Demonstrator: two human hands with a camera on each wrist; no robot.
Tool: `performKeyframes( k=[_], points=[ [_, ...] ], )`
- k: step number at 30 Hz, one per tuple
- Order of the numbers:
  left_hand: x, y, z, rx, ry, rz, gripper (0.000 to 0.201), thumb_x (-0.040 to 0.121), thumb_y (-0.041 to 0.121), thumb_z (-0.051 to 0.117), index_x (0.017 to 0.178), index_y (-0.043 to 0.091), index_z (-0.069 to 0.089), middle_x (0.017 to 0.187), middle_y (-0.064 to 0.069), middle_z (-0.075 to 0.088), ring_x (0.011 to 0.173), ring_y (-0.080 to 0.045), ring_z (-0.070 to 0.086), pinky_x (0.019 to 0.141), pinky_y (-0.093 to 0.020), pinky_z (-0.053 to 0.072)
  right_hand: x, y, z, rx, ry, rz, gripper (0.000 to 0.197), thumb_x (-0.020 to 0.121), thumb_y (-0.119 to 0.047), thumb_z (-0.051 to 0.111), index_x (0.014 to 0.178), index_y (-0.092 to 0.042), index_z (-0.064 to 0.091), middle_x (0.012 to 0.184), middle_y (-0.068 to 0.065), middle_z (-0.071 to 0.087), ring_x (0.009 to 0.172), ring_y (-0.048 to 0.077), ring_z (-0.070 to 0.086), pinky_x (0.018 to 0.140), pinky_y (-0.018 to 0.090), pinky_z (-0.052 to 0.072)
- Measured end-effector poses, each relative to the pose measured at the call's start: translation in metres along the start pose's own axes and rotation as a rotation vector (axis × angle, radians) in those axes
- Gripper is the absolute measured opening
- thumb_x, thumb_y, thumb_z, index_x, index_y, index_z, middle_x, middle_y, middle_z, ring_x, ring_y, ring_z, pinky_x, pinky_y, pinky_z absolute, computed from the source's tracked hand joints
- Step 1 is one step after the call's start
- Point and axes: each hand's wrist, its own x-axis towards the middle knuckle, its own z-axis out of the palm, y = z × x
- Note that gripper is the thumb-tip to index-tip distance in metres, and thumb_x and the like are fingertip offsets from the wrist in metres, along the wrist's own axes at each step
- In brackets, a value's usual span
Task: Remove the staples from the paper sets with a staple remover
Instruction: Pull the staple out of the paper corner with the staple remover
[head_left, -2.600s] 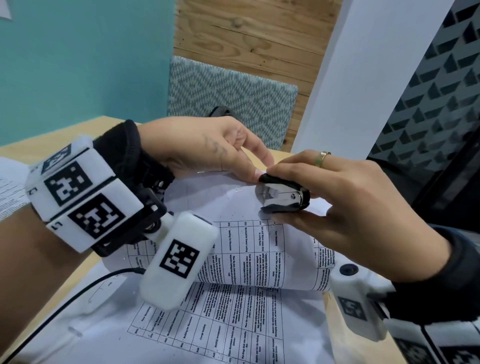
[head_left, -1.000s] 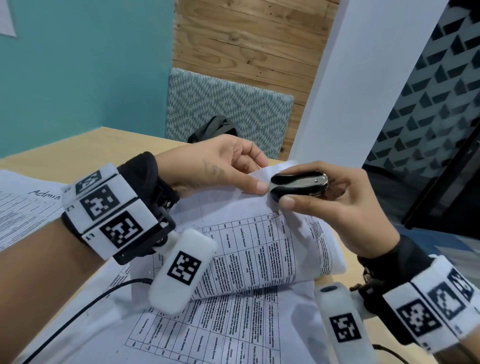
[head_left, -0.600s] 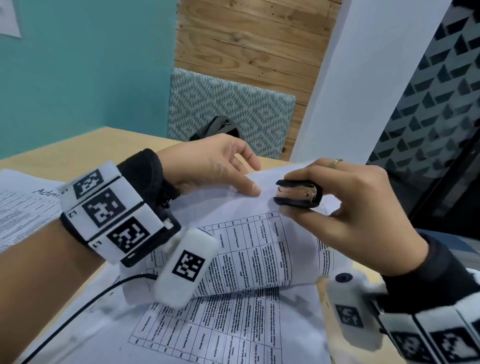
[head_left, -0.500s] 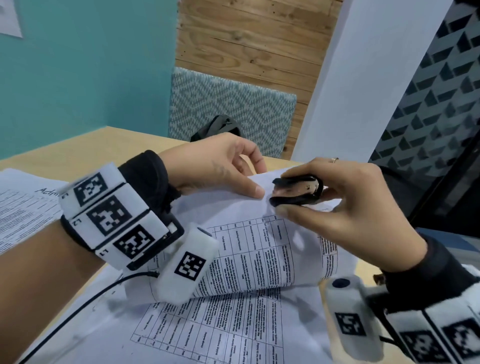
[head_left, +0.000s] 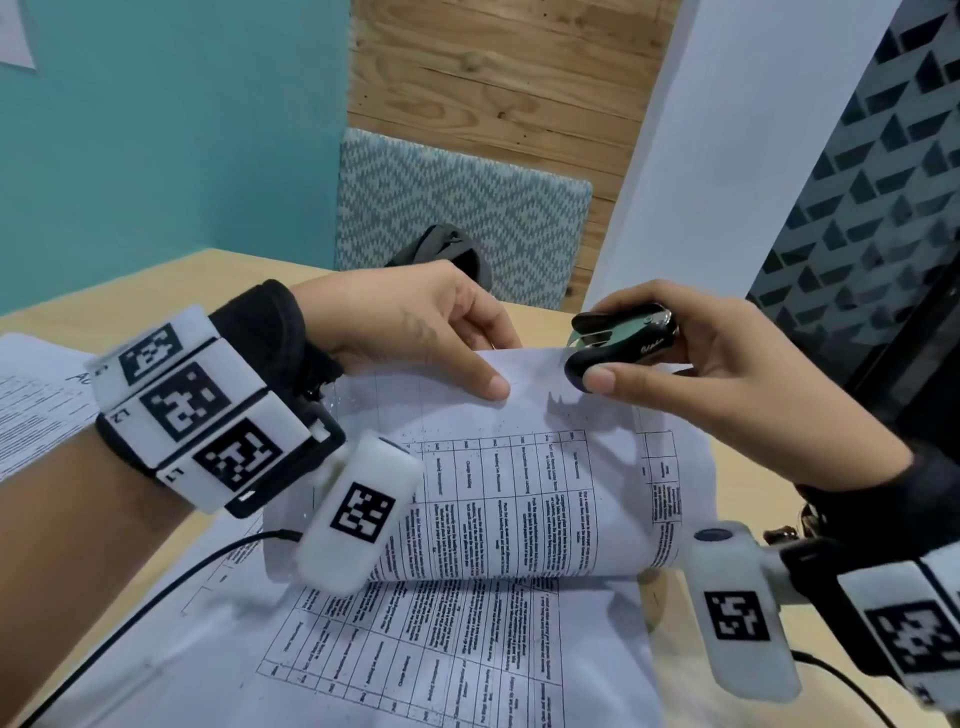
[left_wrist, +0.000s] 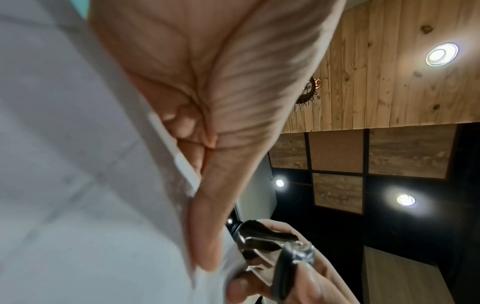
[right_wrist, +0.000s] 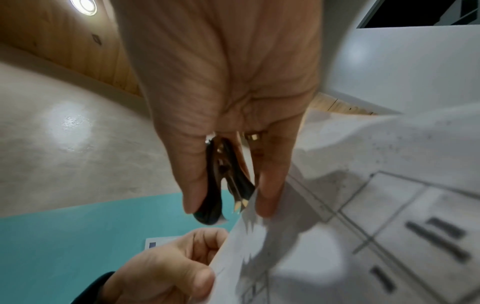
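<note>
On the table (head_left: 156, 280), the left hand (head_left: 415, 322) pinches the far edge of the curled paper set (head_left: 519, 493), thumb on top; its printed table is too small to read. Just right, the right hand (head_left: 727, 374) grips the black remover (head_left: 621, 340), script on its side illegible. Only the right wrist view shows its metal claws parted at the paper's edge and a ring (right_wrist: 253, 136).

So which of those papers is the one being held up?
The curled paper set pinched by the left hand; the other sheets lie flat on the table.
</note>
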Motion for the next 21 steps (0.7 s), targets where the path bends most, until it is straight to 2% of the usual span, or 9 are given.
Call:
performKeyframes(
  k=[3, 5, 7, 9, 11, 13, 16, 18, 21],
  points=[
    [0.000, 0.001, -0.001, -0.032, 0.028, -0.004, 0.023, 0.069, 0.005, 0.074, 0.091, 0.006, 0.071, 0.077, -0.008, 0.073, 0.065, -0.014, 0.066, 0.059, -0.021, 0.052, -0.001, 0.001, 0.000, -0.010, 0.022, -0.013, 0.042, 0.068, -0.039, 0.073, 0.104, -0.020, 0.064, 0.099, -0.005, 0.072, 0.091, 0.013, 0.068, 0.084, 0.034, 0.055],
    [0.000, 0.001, 0.001, -0.071, 0.052, 0.000, 0.023, 0.068, 0.002, 0.073, 0.091, 0.004, 0.071, 0.075, -0.008, 0.072, 0.061, -0.012, 0.066, 0.055, -0.019, 0.051, -0.001, 0.003, 0.003, -0.010, 0.083, -0.087, 0.040, 0.072, -0.038, 0.075, 0.105, -0.019, 0.064, 0.103, -0.002, 0.069, 0.095, 0.014, 0.067, 0.082, 0.033, 0.056],
    [0.000, 0.001, 0.001, -0.115, 0.067, -0.002, 0.020, 0.070, -0.003, 0.070, 0.090, 0.001, 0.071, 0.069, -0.006, 0.072, 0.057, -0.010, 0.065, 0.052, -0.016, 0.050, -0.002, 0.004, 0.009, -0.084, 0.153, -0.199, 0.042, 0.069, -0.036, 0.076, 0.104, -0.017, 0.063, 0.104, 0.003, 0.066, 0.096, 0.015, 0.065, 0.080, 0.027, 0.056],
    [0.000, 0.001, 0.000, -0.145, 0.062, 0.001, 0.020, 0.073, -0.007, 0.067, 0.092, -0.002, 0.070, 0.071, -0.009, 0.071, 0.058, -0.010, 0.065, 0.055, -0.014, 0.050, -0.003, 0.004, 0.017, -0.288, 0.173, -0.327, 0.042, 0.068, -0.034, 0.073, 0.104, -0.013, 0.065, 0.100, 0.002, 0.064, 0.091, 0.012, 0.062, 0.075, 0.019, 0.052],
    [0.000, 0.002, 0.000, -0.166, 0.054, 0.006, 0.021, 0.075, -0.009, 0.065, 0.094, -0.002, 0.069, 0.077, -0.020, 0.065, 0.063, -0.012, 0.062, 0.059, -0.013, 0.050, -0.003, 0.007, 0.025, -0.434, 0.167, -0.398, 0.042, 0.069, -0.032, 0.070, 0.104, -0.009, 0.066, 0.100, 0.002, 0.064, 0.088, 0.012, 0.061, 0.074, 0.028, 0.052],
    [0.000, 0.003, 0.000, -0.190, 0.043, 0.010, 0.026, 0.075, -0.009, 0.064, 0.100, -0.002, 0.065, 0.085, -0.023, 0.056, 0.071, -0.018, 0.056, 0.063, -0.012, 0.049, -0.002, 0.010, 0.030, -0.486, 0.158, -0.429, 0.042, 0.068, -0.027, 0.072, 0.105, -0.008, 0.067, 0.100, 0.003, 0.064, 0.086, 0.016, 0.063, 0.073, 0.036, 0.052],
    [0.000, 0.003, -0.001, -0.214, 0.032, 0.018, 0.034, 0.074, -0.008, 0.064, 0.107, -0.001, 0.062, 0.083, -0.022, 0.061, 0.069, -0.015, 0.059, 0.068, -0.014, 0.051, -0.002, 0.011, 0.030, -0.493, 0.141, -0.450, 0.039, 0.073, -0.028, 0.069, 0.106, -0.008, 0.067, 0.100, 0.002, 0.064, 0.084, 0.019, 0.064, 0.072, 0.037, 0.050],
    [0.000, 0.004, -0.001, -0.227, 0.013, 0.026, 0.037, 0.073, -0.006, 0.066, 0.109, 0.000, 0.062, 0.081, -0.018, 0.063, 0.064, -0.011, 0.060, 0.068, -0.014, 0.051, -0.002, 0.010, 0.029, -0.488, 0.131, -0.458, 0.038, 0.076, -0.030, 0.066, 0.106, -0.008, 0.067, 0.100, 0.002, 0.064, 0.085, 0.019, 0.064, 0.071, 0.037, 0.050],
    [0.001, 0.003, -0.001, -0.240, -0.002, 0.031, 0.041, 0.070, -0.004, 0.071, 0.110, 0.003, 0.062, 0.082, -0.018, 0.065, 0.066, -0.011, 0.062, 0.070, -0.015, 0.051, -0.002, 0.010, 0.028, -0.481, 0.111, -0.461, 0.038, 0.077, -0.030, 0.065, 0.108, -0.007, 0.067, 0.103, 0.002, 0.064, 0.088, 0.017, 0.064, 0.074, 0.037, 0.051]
  ],
)
